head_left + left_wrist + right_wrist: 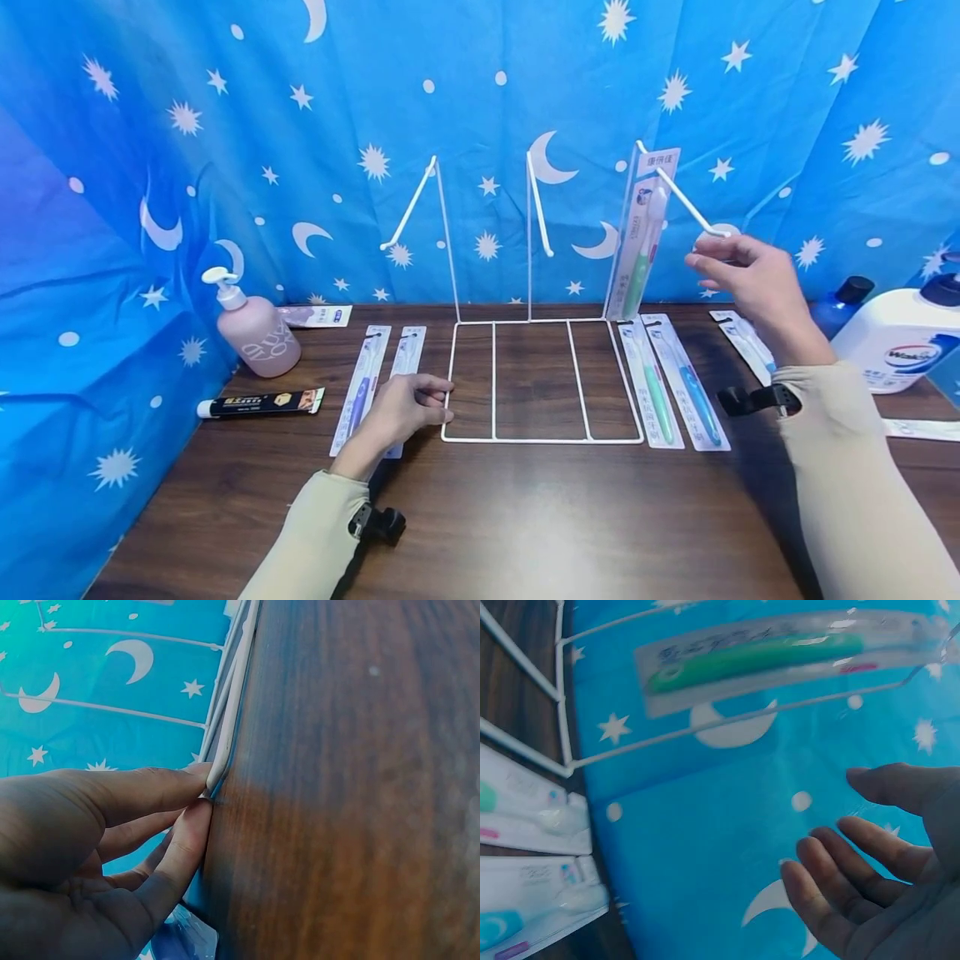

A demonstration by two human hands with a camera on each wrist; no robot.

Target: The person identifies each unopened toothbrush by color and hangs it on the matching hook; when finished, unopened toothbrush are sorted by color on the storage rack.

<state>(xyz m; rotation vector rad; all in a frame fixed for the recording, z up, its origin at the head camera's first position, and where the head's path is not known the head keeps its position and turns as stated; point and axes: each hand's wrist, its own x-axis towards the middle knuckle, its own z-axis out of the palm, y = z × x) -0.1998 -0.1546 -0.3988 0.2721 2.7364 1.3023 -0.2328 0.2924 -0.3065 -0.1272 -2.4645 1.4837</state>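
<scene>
A white wire rack [529, 321] stands on the brown table [540, 517], and a packaged toothbrush [647, 242] with a green handle hangs from its rightmost hook [686, 202], head uppermost.

Head view, from centre: blue star-and-moon curtain [480, 50], 12 o'clock; white dark-capped bottle [885, 337], 3 o'clock; black toothpaste tube [251, 404], 8 o'clock; pink pump bottle [261, 337], 9 o'clock.

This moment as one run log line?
left hand: pinches white wire rack | right hand: empty, near white right hook | green toothbrush in clear plastic pack: hangs on that hook
</scene>
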